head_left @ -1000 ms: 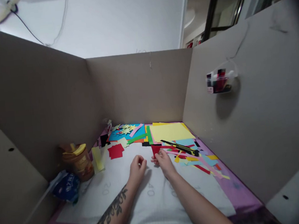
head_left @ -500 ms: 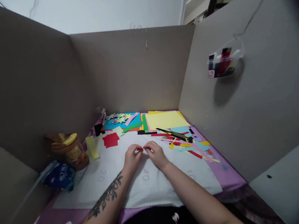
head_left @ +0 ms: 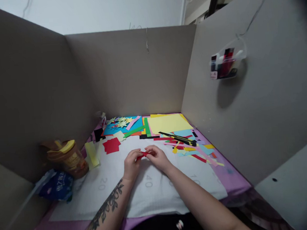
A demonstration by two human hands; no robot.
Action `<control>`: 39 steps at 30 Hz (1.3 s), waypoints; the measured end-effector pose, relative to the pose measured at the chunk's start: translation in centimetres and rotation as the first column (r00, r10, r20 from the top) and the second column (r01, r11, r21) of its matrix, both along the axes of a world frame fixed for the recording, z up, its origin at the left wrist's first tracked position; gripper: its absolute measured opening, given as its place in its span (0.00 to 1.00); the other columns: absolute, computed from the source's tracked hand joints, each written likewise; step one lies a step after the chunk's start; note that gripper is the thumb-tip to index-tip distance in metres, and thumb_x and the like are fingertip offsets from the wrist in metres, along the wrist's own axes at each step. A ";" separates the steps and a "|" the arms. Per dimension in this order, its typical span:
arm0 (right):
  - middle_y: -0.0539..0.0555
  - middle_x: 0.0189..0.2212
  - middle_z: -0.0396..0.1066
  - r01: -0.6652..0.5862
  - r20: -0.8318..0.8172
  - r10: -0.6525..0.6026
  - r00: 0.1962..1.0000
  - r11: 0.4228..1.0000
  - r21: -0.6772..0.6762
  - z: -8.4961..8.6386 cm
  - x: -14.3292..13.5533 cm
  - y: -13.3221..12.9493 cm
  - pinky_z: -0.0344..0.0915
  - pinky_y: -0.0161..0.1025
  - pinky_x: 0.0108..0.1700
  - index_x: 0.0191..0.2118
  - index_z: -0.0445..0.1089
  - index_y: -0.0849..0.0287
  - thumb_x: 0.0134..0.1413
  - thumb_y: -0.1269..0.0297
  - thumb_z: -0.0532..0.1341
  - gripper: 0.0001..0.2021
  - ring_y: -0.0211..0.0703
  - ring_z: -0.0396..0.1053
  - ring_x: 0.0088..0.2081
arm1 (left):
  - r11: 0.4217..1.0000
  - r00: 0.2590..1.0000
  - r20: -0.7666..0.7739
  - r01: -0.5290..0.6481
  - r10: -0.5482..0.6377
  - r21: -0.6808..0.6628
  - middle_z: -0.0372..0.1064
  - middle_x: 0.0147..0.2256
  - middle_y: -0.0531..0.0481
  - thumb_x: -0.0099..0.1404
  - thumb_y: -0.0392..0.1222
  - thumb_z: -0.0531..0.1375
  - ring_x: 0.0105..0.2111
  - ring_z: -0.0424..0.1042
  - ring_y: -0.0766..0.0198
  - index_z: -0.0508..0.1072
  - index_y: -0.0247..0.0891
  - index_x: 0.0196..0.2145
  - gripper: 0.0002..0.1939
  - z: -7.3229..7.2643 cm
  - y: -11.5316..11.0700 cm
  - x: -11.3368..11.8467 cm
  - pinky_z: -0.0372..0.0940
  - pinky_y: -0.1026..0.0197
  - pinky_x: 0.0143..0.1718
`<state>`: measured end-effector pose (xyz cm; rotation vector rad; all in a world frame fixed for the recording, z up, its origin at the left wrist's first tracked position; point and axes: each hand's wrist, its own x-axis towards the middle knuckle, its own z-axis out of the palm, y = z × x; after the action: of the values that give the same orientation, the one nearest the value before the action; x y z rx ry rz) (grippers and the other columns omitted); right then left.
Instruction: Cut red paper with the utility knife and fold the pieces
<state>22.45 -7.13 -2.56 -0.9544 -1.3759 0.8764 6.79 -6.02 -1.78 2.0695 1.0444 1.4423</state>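
Note:
A small piece of red paper (head_left: 144,154) is pinched between both hands over the white cloth (head_left: 140,199). My left hand (head_left: 132,163) has its fingers closed on the paper's left end. At the right end, my right hand (head_left: 157,157) grips it with thumb and fingers. The fingers cover part of the paper, so its full shape is hidden. Red paper squares (head_left: 112,145) lie to the left, beyond my left hand. Coloured paper strips (head_left: 200,150) are scattered to the right, with a black and yellow tool (head_left: 179,138) lying across them.
Yellow sheets (head_left: 169,123) and a blue sheet with paper stars (head_left: 122,123) lie at the back. On the left stand a brown tub (head_left: 71,161) and a blue packet (head_left: 56,185). Grey panels enclose three sides; a clear container (head_left: 226,64) hangs on the right.
More of the red paper shows between my fingers. My hands are slightly farther apart at the wrists. The whole view has shifted a little.

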 end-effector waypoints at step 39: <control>0.43 0.23 0.62 0.011 -0.087 -0.022 0.996 0.992 -0.129 0.2 0.0 0.3 0.58 0.33 0.30 0.33 0.60 0.56 0.40 0.70 0.60 0.11 0.36 0.61 0.25 | 0.804 0.953 0.304 0.190 -0.012 -0.564 0.62 0.19 0.60 0.50 0.42 0.64 0.18 0.62 0.71 0.64 0.36 0.44 0.24 0.2 0.2 1.2 0.55 0.69 0.20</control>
<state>22.42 -6.87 -2.40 -1.0112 -1.2465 0.9925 7.96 -5.86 -1.59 1.3987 1.0677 1.1253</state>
